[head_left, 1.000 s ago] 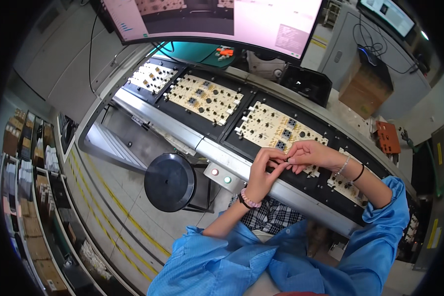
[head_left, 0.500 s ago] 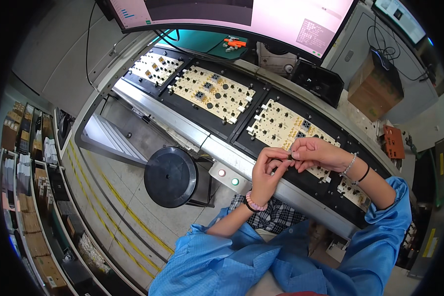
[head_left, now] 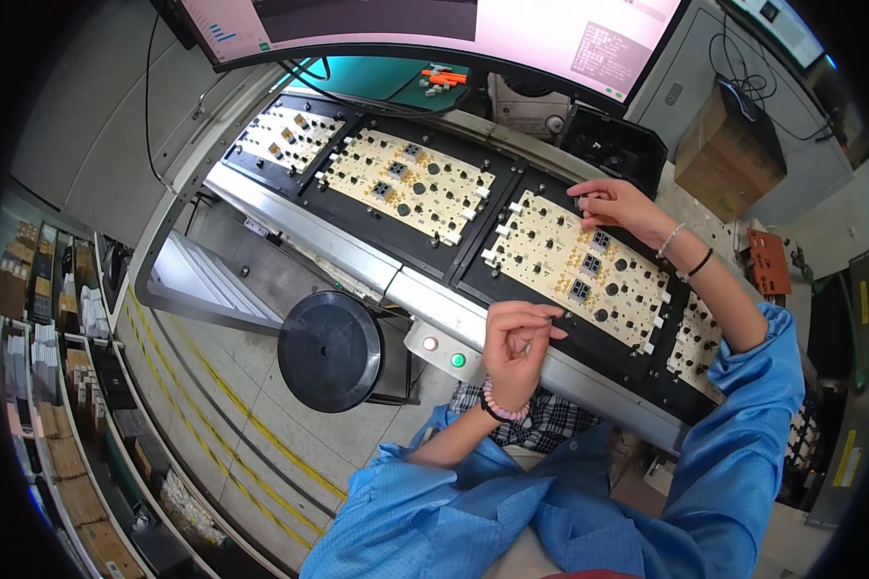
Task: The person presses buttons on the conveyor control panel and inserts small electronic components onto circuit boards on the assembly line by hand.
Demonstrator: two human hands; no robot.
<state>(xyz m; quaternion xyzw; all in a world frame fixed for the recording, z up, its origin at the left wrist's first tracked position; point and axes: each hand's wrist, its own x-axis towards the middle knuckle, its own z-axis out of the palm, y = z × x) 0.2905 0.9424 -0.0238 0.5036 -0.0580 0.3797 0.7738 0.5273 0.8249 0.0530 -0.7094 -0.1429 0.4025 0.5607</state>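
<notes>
My right hand (head_left: 620,209) is over the far edge of a cream circuit board (head_left: 547,253), its thumb and fingers pinched on a small dark component (head_left: 580,202). Closer to me, my left hand (head_left: 515,355) hangs above the near metal rail, its fingertips closed on another small dark component (head_left: 553,319). The board lies in a black carrier (head_left: 475,280) and bears several black parts, grey square connector blocks (head_left: 591,263) and white end connectors. Both held pieces are too small to identify further.
More populated boards lie along the line, including one to the left (head_left: 410,183). A monitor (head_left: 531,43) overhangs the far side, near a black bin (head_left: 613,145) and a cardboard box (head_left: 729,159). A round black stool (head_left: 330,349) and a button box (head_left: 444,350) stand on the near side.
My hands were together over the board's near part and have come apart. The right has moved away to the board's far edge; the left has drawn slightly back, uncovering the connector blocks.
</notes>
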